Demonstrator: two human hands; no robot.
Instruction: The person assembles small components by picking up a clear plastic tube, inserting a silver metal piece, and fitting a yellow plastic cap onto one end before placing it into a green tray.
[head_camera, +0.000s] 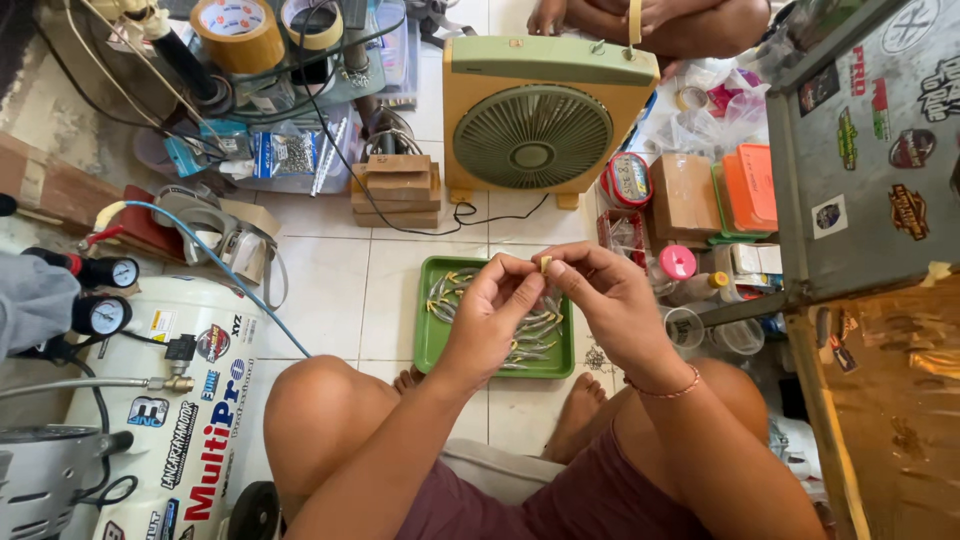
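Observation:
I sit cross-legged on a tiled floor, both hands raised together over a green tray (430, 345). The tray holds several small silvery fish-shaped lures with yellow parts (535, 335). My left hand (495, 305) and my right hand (600, 290) pinch one small yellowish piece (545, 263) between their fingertips. A thin bracelet circles my right wrist. My knees frame the tray on both sides.
A yellow-green box fan (535, 120) stands beyond the tray, with another person sitting behind it. A white air compressor (170, 400) with gauges lies at my left. Tape rolls (240, 30), small boxes (395, 190), jars and orange lidded containers (750, 185) crowd the floor. A sticker-covered cabinet (870, 150) stands right.

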